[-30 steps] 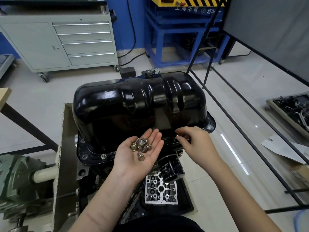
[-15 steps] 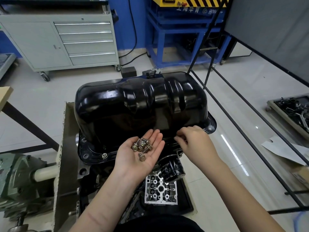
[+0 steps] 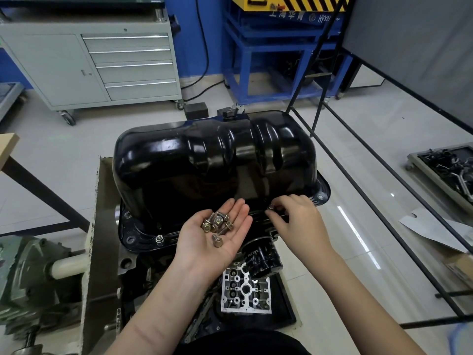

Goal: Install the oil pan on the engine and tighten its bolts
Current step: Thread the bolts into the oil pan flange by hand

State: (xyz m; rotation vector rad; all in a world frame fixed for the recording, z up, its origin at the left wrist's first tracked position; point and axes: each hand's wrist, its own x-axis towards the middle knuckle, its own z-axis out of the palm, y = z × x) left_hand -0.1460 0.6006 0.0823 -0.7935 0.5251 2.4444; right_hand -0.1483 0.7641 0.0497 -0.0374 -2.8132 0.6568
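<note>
Bolt being started by hand on the near flange of the oil pan (image 3: 215,160)

The pan sits upside-down on the engine; the right hand (image 3: 297,219) has shifted slightly along the flange, its fingers pinching a bolt (image 3: 271,207) at a hole, so threading is under way. The left hand (image 3: 215,237) stays flat, fingers apart, cradling the spare bolts (image 3: 217,224) as before.

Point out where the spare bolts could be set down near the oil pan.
Bare floor lies right of the oil pan, before the black rails. More floor lies between pan and grey cabinet. Below the pan it is crowded: oil filter, aluminium block.
</note>
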